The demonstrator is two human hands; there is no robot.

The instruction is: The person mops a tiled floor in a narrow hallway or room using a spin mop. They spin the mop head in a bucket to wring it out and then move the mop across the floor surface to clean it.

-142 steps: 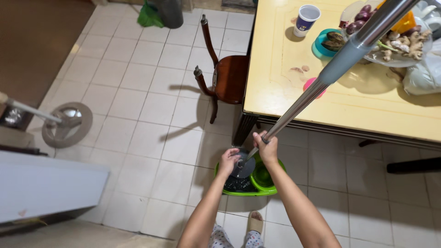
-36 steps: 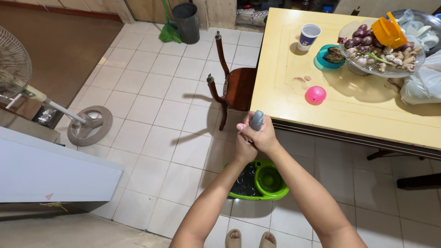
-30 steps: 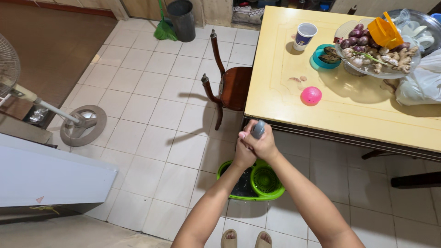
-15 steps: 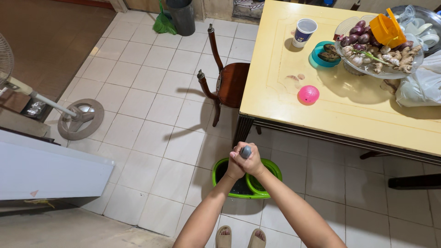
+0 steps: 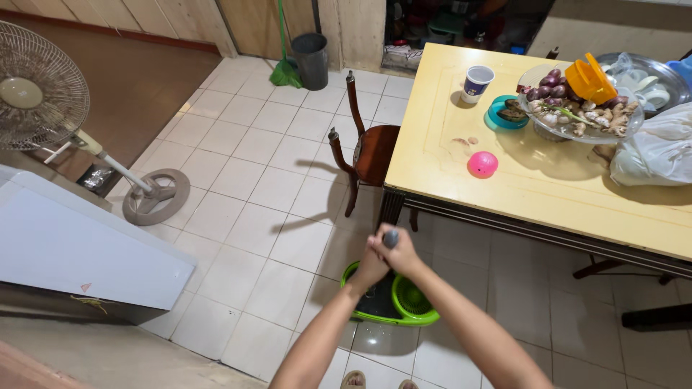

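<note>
Left hand: the left hand (image 5: 371, 265) was wrapped tight round the grey plastic-capped mop handle (image 5: 390, 238), just under the right.
Right hand: the right hand (image 5: 401, 251) was clenched over the top of the same handle, pressed against the left, so only the grey tip showed.
Mop handle: it stood upright, seen end-on, directly above the green plastic spin bucket (image 5: 393, 301) on the white tiled floor (image 5: 238, 180); the mop head was hidden below the hands.
Progress: judging by the pose, the mop sat in the bucket with both hands bearing on it; the dark water side and the ribbed green spinner basket showed. The floor looked dry, so mopping appeared not yet begun.
Packages and labels: a white paper cup with a dark blue printed band (image 5: 476, 81) stood near the far edge of the yellow wooden table (image 5: 562, 194); a white plastic bag (image 5: 652, 155) lay at its right end.
Nearby: a pink ball (image 5: 482, 164), a dark wooden chair (image 5: 364, 148) and a grey pedestal fan (image 5: 43, 97).
</note>
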